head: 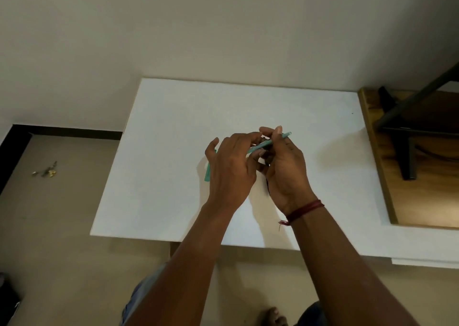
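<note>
Both hands meet over the middle of a white board [173,131]. My right hand [285,169] pinches a thin teal stick [285,135], like a pen or straw, whose tip pokes out past the fingers to the upper right. My left hand [231,166] has its fingertips on the stick's other end. A second teal strip [207,173] lies on the board, mostly hidden under my left hand. Something dark [268,186] hangs below my right palm; I cannot tell what it is. A red thread [304,210] circles my right wrist.
The board lies on a low surface against a beige wall [223,27]. To the right sits a wooden surface [402,201] with a black metal frame [407,136]. Small debris [47,171] lies on the floor at left. My foot [273,315] shows at the bottom.
</note>
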